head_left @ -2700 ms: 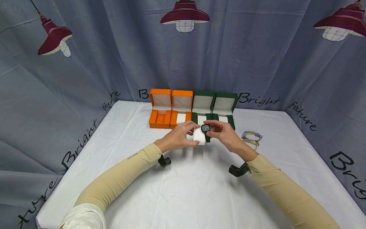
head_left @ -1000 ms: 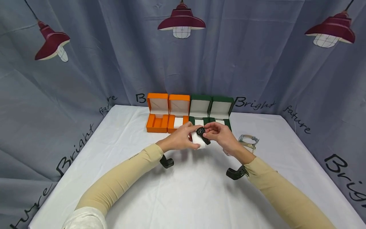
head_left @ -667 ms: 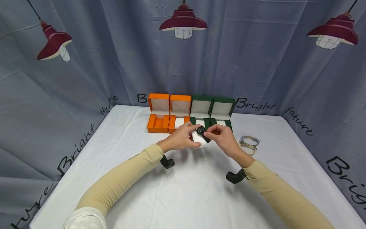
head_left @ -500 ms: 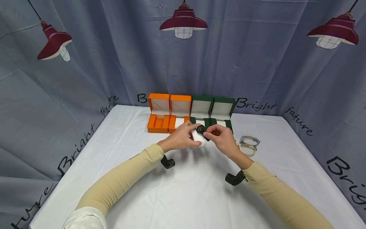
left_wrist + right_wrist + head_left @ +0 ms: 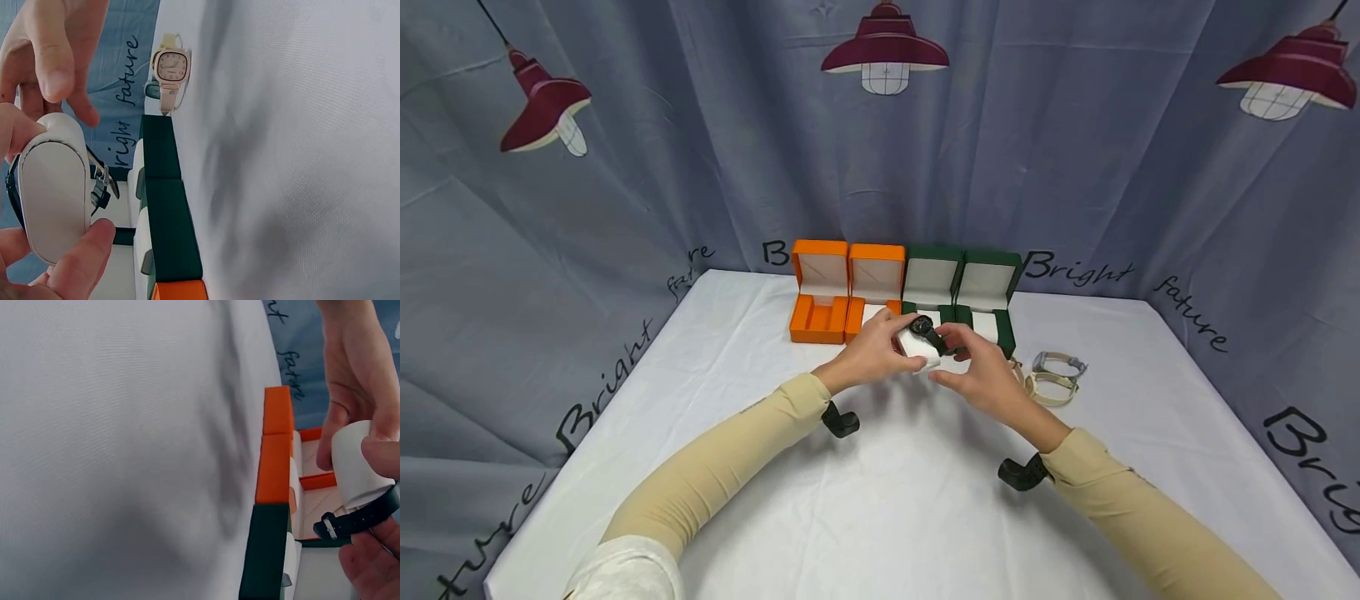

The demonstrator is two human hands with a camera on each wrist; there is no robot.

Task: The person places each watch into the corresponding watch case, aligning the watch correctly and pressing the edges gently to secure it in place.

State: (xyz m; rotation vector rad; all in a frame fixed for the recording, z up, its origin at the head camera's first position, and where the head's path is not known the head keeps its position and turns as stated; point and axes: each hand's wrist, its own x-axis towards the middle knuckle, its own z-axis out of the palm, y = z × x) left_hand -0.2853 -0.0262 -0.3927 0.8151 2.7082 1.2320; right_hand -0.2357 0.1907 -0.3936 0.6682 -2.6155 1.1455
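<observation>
In the head view my left hand [image 5: 871, 352] grips a white watch cushion [image 5: 916, 348] just above the table. A black wristwatch [image 5: 921, 326] lies round the cushion, dial up, its strap end sticking out to the right. My right hand [image 5: 985, 371] is at that strap, fingers curled beside it and thumb lower, near the cushion. The right wrist view shows the black strap [image 5: 359, 522] with its buckle, and right-hand fingertips [image 5: 362, 559] against it. In the left wrist view the cushion's oval end [image 5: 53, 194] faces the camera, and loose buckle parts [image 5: 100, 189] hang beside it.
Two orange boxes [image 5: 818, 319] and two green boxes [image 5: 1007, 333] stand lidded open in a row at the back. The leftmost has a bare compartment. Several pale watches, including a grey-blue one [image 5: 1060, 363] and a cream one [image 5: 1051, 389], lie on the right, one partly behind my hand.
My right thumb and fingers have spread from a close pinch beside the dial. The black strap end now shows standing out to the right. My left hand keeps holding the cushion.
</observation>
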